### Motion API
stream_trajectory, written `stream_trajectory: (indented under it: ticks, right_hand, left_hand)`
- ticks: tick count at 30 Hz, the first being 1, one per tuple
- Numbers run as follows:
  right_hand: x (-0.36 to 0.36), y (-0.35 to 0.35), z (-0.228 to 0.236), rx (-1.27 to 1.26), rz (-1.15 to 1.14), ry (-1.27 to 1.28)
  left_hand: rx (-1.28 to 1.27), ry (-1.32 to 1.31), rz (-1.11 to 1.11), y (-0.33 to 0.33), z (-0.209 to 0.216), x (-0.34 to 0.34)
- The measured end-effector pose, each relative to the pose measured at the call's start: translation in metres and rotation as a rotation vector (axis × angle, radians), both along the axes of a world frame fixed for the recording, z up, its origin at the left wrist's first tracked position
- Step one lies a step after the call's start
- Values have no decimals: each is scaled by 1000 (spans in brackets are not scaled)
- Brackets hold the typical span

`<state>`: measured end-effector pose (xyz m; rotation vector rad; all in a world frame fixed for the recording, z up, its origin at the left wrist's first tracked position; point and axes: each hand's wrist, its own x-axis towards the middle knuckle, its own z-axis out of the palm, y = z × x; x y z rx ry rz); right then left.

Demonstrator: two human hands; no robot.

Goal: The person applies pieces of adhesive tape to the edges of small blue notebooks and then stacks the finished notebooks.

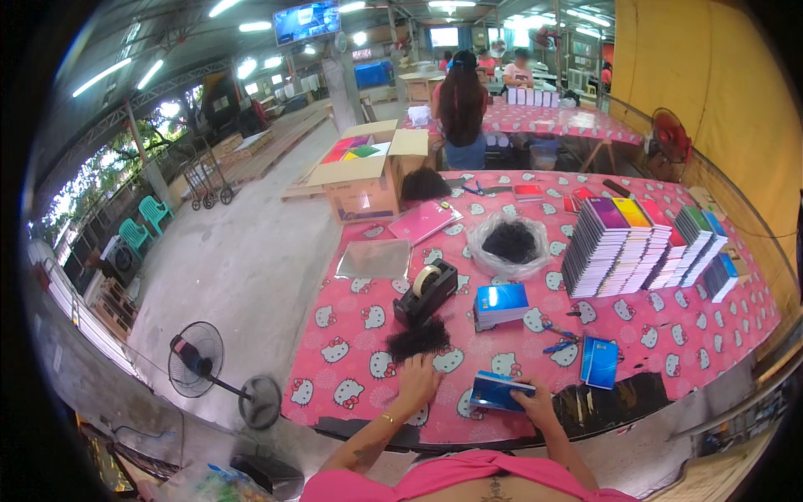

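head view: what is held by the right hand (537, 402)?

a blue booklet (495, 391) is gripped at its right end, thumb on top, just above the table's near edge; whether more than one is held cannot be told.

and the left hand (418, 381)?

it is placed at the booklet's ten o'clock, its fingertips set against the near edge of a black bristly clump (418, 339). whether anything is pinched there cannot be told.

what is found around the booklet?

at twelve, a small blue booklet stack (500, 305) is seen, with a plastic bag (539, 258) of black bristly stuff beyond it. at eleven, a black tape dispenser (427, 294) is seated, loaded with a pale roll.

and to the right?

at two, scissors (565, 341) are laid down; between two and three, two blue booklets (600, 364) are overlapped. farther off, at one, tall notebook stacks (596, 251) are lined up.

on what is all this rested?

on a table (376, 289) by which a pink cat-patterned cover is worn.
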<state>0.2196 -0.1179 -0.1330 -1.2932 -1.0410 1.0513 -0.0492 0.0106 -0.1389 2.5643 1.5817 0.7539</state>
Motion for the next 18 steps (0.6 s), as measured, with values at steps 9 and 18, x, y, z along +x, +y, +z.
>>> stream_trajectory:
  ticks: [9,18]
  right_hand:
    - [-3,2,-10,7,-16,-14]
    - [-5,5,-9,19,16,-54]
  left_hand:
    - [47,-11,-4,-27,-37,-20]
    - [-156,-602,-83,-31,-11,14]
